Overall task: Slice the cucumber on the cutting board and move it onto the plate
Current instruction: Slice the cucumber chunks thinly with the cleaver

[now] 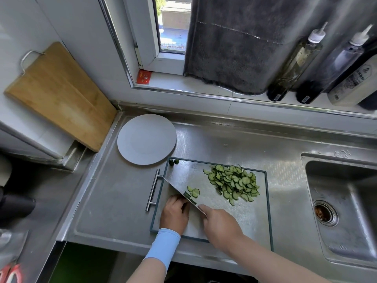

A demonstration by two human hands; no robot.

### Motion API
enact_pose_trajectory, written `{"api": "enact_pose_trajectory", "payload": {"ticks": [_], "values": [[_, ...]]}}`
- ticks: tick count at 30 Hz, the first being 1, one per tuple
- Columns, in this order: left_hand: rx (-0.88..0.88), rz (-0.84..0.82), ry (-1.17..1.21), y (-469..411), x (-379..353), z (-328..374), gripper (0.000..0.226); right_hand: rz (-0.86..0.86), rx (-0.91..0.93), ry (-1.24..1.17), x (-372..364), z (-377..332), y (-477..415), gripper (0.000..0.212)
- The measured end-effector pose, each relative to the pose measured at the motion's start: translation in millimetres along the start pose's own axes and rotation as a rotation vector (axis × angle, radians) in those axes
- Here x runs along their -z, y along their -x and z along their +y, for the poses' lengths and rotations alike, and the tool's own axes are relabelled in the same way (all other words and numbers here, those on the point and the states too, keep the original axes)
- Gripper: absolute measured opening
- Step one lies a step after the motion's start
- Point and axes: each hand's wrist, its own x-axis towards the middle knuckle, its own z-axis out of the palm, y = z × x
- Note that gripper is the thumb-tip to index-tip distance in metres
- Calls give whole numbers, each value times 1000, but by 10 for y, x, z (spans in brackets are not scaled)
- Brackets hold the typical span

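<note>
Slicing: gripping knife (179, 189) with right hand (221, 224), clutching cucumber (189, 198) with left hand (175, 213)
Slices (234, 184): lying heaped on cutting board (244, 219)

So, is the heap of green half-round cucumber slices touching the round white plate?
Apart. The head view shows the heap of cucumber slices on the dark-framed steel cutting board, with bare board and counter between it and the plate.

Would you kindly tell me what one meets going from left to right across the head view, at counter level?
Light brown wooden cutting board leaning on the wall → round white plate → pile of green cucumber half-slices → stainless steel sink basin.
</note>
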Motion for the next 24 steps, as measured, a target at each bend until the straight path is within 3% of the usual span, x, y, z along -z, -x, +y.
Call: {"api": "enact_pose_trajectory", "payload": {"ticks": [7, 24], "values": [[-20, -3, -23, -16, 15, 4, 30, -12, 5, -14, 45, 173, 231, 37], [15, -41, 7, 30, 32, -15, 26, -13, -24, -23, -41, -59, -150, 46]]}}
